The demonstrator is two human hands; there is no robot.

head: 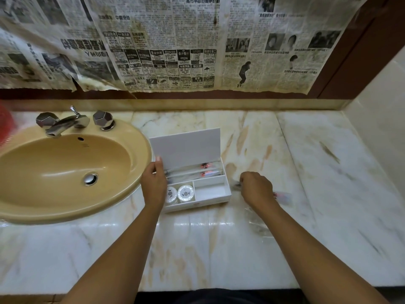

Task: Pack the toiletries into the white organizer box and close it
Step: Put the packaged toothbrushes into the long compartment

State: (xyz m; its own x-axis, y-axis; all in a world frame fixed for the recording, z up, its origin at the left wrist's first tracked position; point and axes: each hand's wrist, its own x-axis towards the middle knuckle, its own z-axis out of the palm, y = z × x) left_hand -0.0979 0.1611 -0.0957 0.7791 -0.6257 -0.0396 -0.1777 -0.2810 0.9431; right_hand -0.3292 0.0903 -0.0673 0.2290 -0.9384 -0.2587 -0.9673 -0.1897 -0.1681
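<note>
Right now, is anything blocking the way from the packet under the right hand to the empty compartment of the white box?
Nothing visible blocks it. The right hand is on the clear packet right of the white box; the lid stands open and the front right compartment is empty.

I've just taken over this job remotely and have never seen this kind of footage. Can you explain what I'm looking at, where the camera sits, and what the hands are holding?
There is no machine here: a person works with two bare hands, and the single picture comes from a camera worn on the head, looking down. The left hand holds the left edge of the white organizer box, whose lid stands open, on the marble countertop beside the yellow oval sink. Inside the box lie clear-wrapped long items at the back and two round white containers at front left; the front right compartment looks empty. The right hand is curled around a blurred clear-wrapped packet lying on the counter right of the box.
</note>
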